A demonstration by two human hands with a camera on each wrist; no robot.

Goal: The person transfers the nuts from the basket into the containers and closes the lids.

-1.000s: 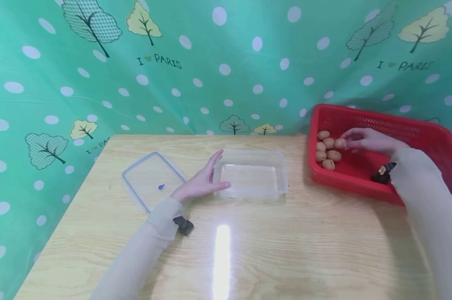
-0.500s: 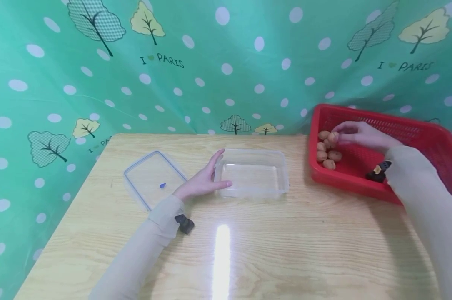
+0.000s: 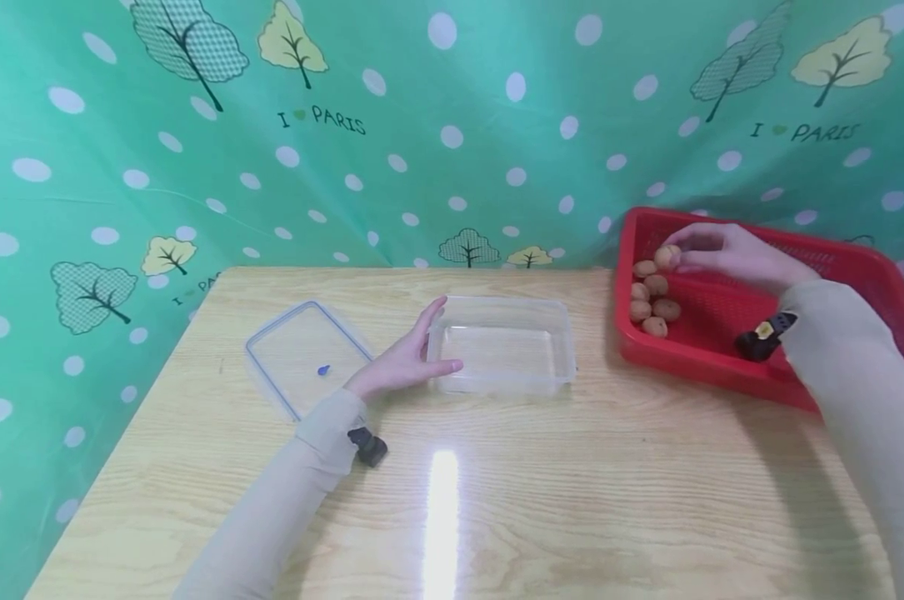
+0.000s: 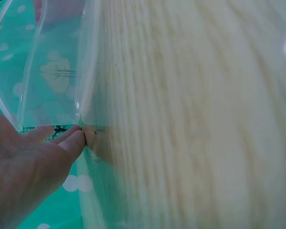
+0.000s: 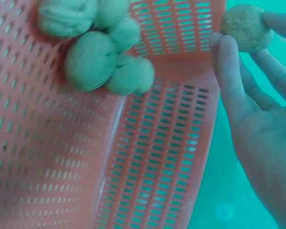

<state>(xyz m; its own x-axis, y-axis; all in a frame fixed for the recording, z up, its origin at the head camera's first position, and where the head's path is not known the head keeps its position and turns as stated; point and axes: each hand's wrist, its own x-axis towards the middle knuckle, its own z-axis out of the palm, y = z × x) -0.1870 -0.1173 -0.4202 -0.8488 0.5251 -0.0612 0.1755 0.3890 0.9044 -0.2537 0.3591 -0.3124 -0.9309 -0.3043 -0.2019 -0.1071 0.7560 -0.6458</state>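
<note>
My right hand (image 3: 732, 254) pinches a walnut (image 3: 667, 257) between thumb and fingertips, above the left end of a red plastic basket (image 3: 710, 385). In the right wrist view, the held walnut (image 5: 247, 27) shows at the fingertips, beside the basket's slotted wall. Several more walnuts (image 3: 666, 310) lie grouped along the basket's left side. With straight, spread fingers, my left hand (image 3: 402, 360) rests against the left end of a clear plastic container (image 3: 496, 387), its thumb along the front rim. The left wrist view shows its fingertips (image 4: 75, 140) touching the container's lower corner.
Left of the container, a clear lid (image 3: 294, 354) with a blue seal lies on the wooden table (image 3: 571, 500), partly behind the left forearm. A small blue piece (image 3: 323, 370) shows within its outline. A green patterned curtain (image 3: 392, 100) hangs behind the table.
My right hand has lifted the walnut off the group, moving up and slightly left to near the basket's rim height. My left hand and the container have stayed in place.
</note>
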